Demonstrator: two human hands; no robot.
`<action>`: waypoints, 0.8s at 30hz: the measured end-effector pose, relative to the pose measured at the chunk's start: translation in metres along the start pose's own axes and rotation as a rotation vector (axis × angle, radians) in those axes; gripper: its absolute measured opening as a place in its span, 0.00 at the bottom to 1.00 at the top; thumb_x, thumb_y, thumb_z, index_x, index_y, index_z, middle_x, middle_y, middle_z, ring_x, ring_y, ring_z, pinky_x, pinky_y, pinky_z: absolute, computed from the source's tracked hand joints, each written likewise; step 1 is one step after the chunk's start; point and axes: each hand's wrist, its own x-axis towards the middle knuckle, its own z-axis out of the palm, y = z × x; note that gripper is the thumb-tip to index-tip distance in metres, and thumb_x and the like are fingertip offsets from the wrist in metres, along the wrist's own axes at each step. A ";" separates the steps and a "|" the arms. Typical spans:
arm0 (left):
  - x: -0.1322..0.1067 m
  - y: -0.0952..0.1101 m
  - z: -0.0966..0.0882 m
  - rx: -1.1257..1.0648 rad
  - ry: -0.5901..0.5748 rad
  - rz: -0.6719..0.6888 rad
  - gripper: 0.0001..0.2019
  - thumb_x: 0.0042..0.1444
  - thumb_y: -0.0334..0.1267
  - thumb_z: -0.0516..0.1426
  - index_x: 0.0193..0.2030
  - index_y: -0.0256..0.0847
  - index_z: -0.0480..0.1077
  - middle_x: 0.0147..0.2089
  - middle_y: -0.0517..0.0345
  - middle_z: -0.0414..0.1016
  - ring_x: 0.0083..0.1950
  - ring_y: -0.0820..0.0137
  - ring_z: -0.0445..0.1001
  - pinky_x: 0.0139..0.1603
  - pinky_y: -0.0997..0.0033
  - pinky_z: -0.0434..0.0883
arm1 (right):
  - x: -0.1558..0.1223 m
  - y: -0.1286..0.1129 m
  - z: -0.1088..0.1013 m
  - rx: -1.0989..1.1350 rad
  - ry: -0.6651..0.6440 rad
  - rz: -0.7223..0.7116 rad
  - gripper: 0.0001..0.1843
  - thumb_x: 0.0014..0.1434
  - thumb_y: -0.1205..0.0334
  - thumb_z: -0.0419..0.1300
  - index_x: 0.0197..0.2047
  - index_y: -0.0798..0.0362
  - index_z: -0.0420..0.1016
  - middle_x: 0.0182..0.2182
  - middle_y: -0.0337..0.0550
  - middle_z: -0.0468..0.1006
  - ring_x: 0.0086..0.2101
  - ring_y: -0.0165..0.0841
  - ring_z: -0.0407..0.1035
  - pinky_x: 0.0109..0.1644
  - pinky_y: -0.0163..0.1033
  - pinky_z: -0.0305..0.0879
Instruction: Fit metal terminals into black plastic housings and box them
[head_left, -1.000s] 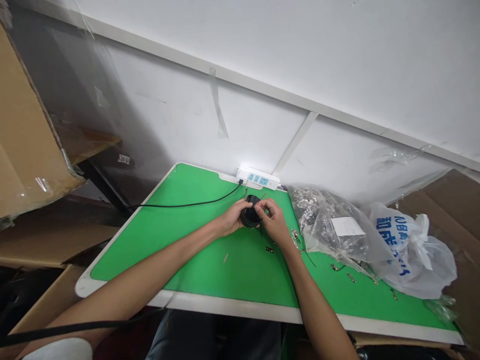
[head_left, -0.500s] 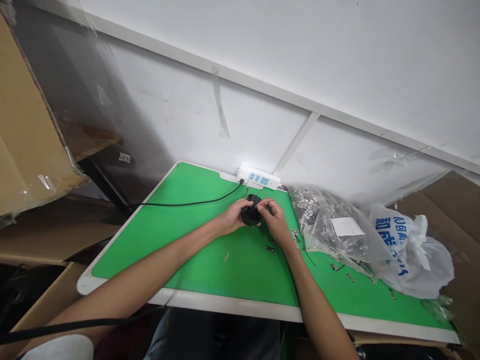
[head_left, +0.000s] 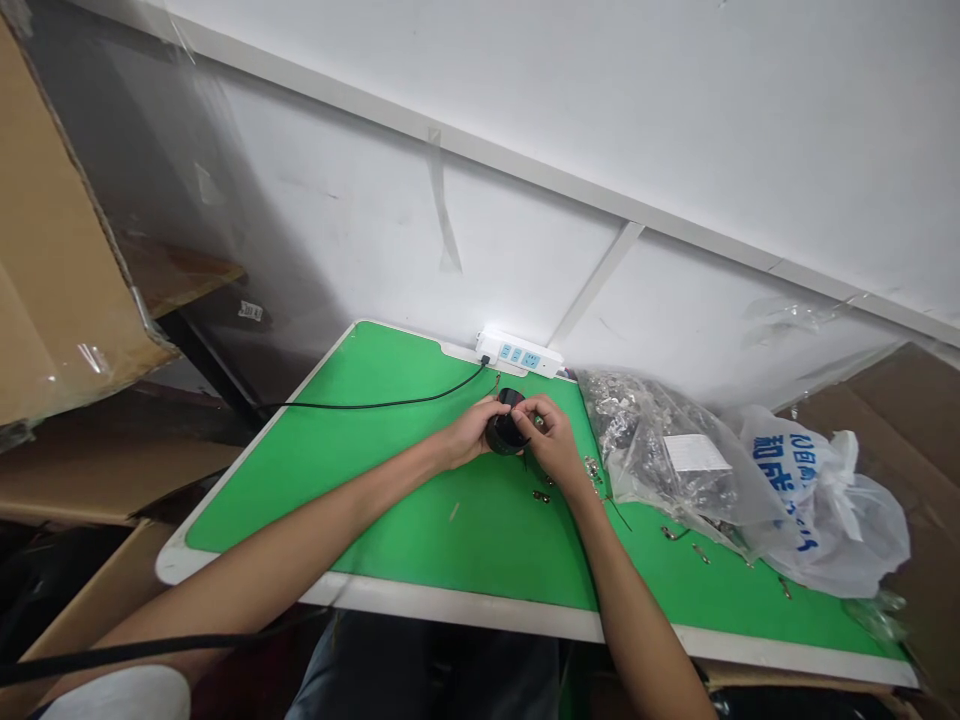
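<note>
My left hand [head_left: 471,432] is closed round a small black cup-shaped housing [head_left: 505,437], holding it just above the green tabletop with its opening tilted up. Across from it, my right hand [head_left: 551,432] has thumb and fingertips pinched together at the rim of the housing. Whatever sits in that pinch is too small to make out. Inside the housing a reddish glint shows near the upper edge. A short thin wire end [head_left: 497,381] lies just behind it. Below my right wrist, small metal pieces [head_left: 541,496] lie on the green tabletop [head_left: 420,530].
A white power strip [head_left: 520,355] with a black cord [head_left: 375,406] stands against the wall. On the right are a clear bag of metal parts [head_left: 637,425], a tied white bag [head_left: 832,520] and more loose parts [head_left: 700,553]. A cardboard box [head_left: 60,260] rises at the left.
The housing has turned slightly in my left hand. The fingers of my right hand have shifted in closer over its rim, and the thin red wire beside them no longer shows clearly.
</note>
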 end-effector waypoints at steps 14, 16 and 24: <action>0.004 0.005 -0.005 -0.019 -0.025 -0.118 0.09 0.64 0.34 0.53 0.40 0.33 0.75 0.31 0.50 0.80 0.28 0.65 0.80 0.27 0.71 0.72 | -0.001 0.005 0.001 0.161 0.007 0.111 0.11 0.63 0.50 0.61 0.43 0.47 0.78 0.40 0.43 0.75 0.39 0.37 0.71 0.45 0.43 0.73; 0.005 0.005 -0.007 -0.011 -0.045 -0.107 0.09 0.64 0.34 0.55 0.41 0.33 0.75 0.32 0.49 0.80 0.29 0.64 0.80 0.28 0.71 0.73 | -0.001 0.005 0.001 0.197 -0.007 0.159 0.13 0.63 0.50 0.61 0.45 0.47 0.78 0.41 0.44 0.76 0.39 0.37 0.72 0.41 0.41 0.74; 0.003 0.006 -0.003 -0.062 -0.039 -0.121 0.05 0.64 0.32 0.58 0.44 0.34 0.73 0.38 0.50 0.80 0.32 0.66 0.80 0.33 0.68 0.78 | 0.000 0.006 -0.001 0.174 -0.012 0.143 0.10 0.61 0.56 0.60 0.44 0.48 0.78 0.42 0.43 0.75 0.39 0.37 0.71 0.44 0.42 0.72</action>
